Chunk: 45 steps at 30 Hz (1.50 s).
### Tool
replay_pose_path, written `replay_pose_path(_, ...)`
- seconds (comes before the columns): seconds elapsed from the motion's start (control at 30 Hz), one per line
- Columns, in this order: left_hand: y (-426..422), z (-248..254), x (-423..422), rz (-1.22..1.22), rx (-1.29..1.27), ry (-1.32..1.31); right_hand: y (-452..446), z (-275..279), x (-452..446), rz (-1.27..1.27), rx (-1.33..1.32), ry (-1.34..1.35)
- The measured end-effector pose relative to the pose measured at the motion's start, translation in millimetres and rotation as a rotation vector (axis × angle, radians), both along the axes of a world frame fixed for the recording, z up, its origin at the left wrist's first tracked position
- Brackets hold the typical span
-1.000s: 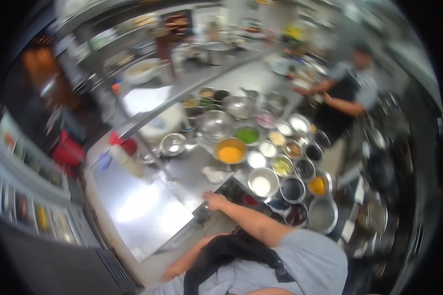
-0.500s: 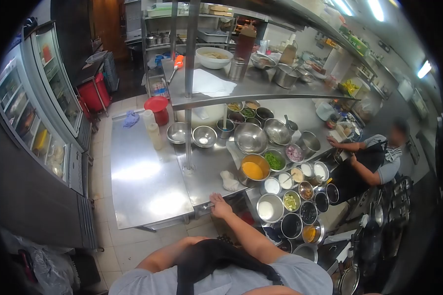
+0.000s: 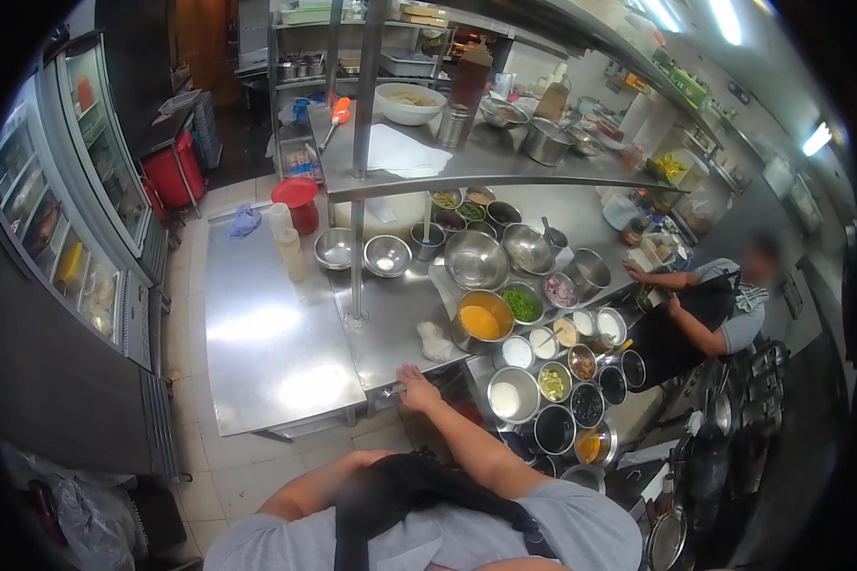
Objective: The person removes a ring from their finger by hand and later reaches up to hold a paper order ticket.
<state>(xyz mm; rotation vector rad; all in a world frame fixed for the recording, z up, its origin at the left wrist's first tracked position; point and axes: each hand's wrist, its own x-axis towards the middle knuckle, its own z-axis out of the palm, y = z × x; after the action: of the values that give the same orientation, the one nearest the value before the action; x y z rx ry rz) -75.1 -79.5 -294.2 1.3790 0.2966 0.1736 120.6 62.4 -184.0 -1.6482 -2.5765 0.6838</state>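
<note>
My right hand (image 3: 416, 388) rests at the front edge of the steel counter (image 3: 390, 347), fingers stretched out and a little apart, holding nothing that I can see. A metal handle (image 3: 388, 392) sticks out just left of it. Close by on the counter lies a crumpled white cloth (image 3: 435, 342). A steel pot of orange liquid (image 3: 482, 322) stands to the right of the cloth. My left forearm (image 3: 319, 481) bends in across my body, and its hand is hidden behind the black apron (image 3: 414, 490).
Several steel containers, including one of chopped greens (image 3: 521, 303), crowd the counter's right side. A raised steel shelf (image 3: 505, 183) on a post (image 3: 357, 257) runs above. A co-worker (image 3: 695, 314) stands at the right. Glass-door fridges (image 3: 105, 162) line the left.
The whole view has shifted slightly left and up. My right hand stays at the counter edge, and the co-worker's pose is nearly the same.
</note>
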Motion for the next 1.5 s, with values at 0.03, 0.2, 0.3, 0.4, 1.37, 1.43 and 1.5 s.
replay_pose_path(0.03,1.1,16.0,1.3,0.014,0.032,0.022,1.4,-0.5,0.2,0.012,0.010,-0.016)
replay_pose_path(0.2,-1.3,14.5,1.1,-0.004,-0.019,0.013,4.7,-5.6,-0.7,0.002,0.003,-0.020)
replay_pose_path(0.3,0.5,6.2,-2.1,-0.005,-0.021,0.009,6.0,-9.2,-1.2,0.012,0.017,-0.021)
replay_pose_path(0.4,0.5,1.4,-5.2,-0.007,-0.021,0.007,4.8,-6.8,-1.2,0.002,0.005,-0.004)
replay_pose_path(1.37,-5.8,-58.7,-4.0,-0.015,-0.101,-0.047,2.8,-9.2,-2.3,-0.008,0.019,0.022)
replay_pose_path(1.43,1.0,14.1,2.9,-0.048,-0.126,0.053,3.6,-11.8,-1.5,-0.010,0.015,0.020)
replay_pose_path(1.5,0.1,31.5,4.6,-0.052,-0.117,0.035,6.0,-16.6,-1.3,0.016,0.031,-0.033)
